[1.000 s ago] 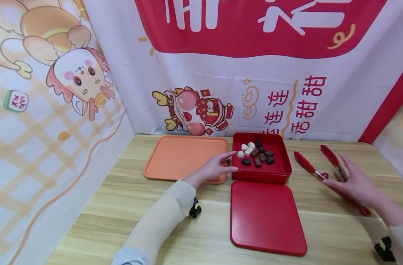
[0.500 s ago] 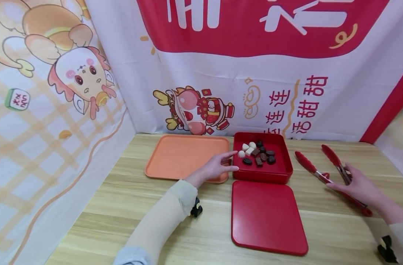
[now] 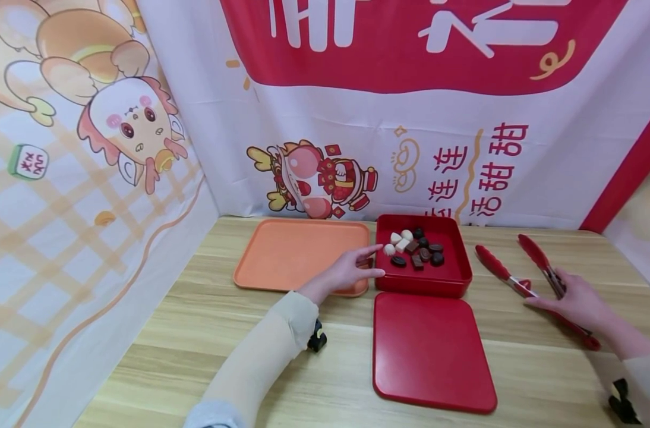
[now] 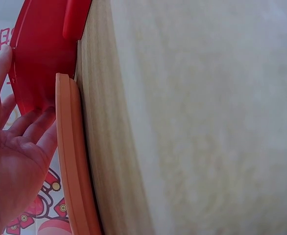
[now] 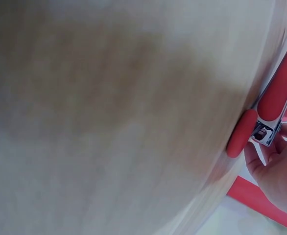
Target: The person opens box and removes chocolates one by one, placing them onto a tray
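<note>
My left hand (image 3: 348, 268) reaches over the corner of an orange tray (image 3: 298, 252), its fingertips at the left wall of a red box (image 3: 426, 285). In the left wrist view its thumb and fingers are spread along the box wall, the lower fingers partly hidden behind the tray edge. Inside the box lie several white and dark chocolates (image 3: 412, 246). On the right, my right hand (image 3: 584, 306) grips red-handled tongs (image 3: 493, 263) around the handles, thumb on one side and fingers on the other. The tongs' arms spread apart toward the back of the table.
A red lid (image 3: 432, 351) lies flat in front of the box. The wooden table (image 3: 196, 333) ends at a printed cloth backdrop (image 3: 325, 119) behind, with another printed cloth on the left.
My right hand's raised fingers have come down and closed around the tongs. The left hand keeps its place by the box.
</note>
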Demonstrator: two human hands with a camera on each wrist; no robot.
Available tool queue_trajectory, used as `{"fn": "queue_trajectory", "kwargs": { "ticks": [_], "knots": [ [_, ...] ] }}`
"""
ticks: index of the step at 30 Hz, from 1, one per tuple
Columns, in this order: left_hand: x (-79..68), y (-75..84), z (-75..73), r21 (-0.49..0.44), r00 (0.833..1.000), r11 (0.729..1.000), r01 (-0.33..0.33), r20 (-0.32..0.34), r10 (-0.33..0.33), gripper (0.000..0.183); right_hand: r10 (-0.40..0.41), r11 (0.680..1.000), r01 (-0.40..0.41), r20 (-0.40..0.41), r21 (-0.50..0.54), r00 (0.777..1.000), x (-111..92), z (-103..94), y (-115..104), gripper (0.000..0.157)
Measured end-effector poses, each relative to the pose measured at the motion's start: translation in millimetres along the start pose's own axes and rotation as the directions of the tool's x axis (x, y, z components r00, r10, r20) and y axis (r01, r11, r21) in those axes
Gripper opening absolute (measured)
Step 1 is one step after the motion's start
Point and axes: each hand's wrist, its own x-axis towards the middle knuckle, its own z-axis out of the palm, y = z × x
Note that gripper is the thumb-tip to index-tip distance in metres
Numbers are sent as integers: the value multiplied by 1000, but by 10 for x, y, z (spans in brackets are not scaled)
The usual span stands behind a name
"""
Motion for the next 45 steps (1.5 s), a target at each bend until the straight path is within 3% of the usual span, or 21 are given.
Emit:
{"fn": "queue_trajectory", "kwargs": {
  "ticks": [8,12,23,29,37,45],
  "knots": [
    [-7,12,-1,4,1000,1000,-2,-3,2,64,84,996,-84,56,1,995,3,-63,-18,98],
    [-7,10,0,7,1000,1000,8,-4,-8,64,109,993,-111,59,32,992,-13,-90,-10,104],
    [-6,8,9,12,1000,1000,9,-1,-9,66,28,992,-19,-62,128,998,-58,-181,-37,77],
    [-9,14,5,8,1000,1000,10,-4,-10,65,-14,996,24,-125,84,992,-27,-327,-144,71],
    [-16,19,3,0,1000,1000,16,-2,-16,65,-56,998,58,-91,18,994,21,-518,-346,76],
    [-9,13,8,-29,1000,999,20,8,-20,65,-153,988,148,-179,-41,972,86,-609,-600,67]
  ]
}}
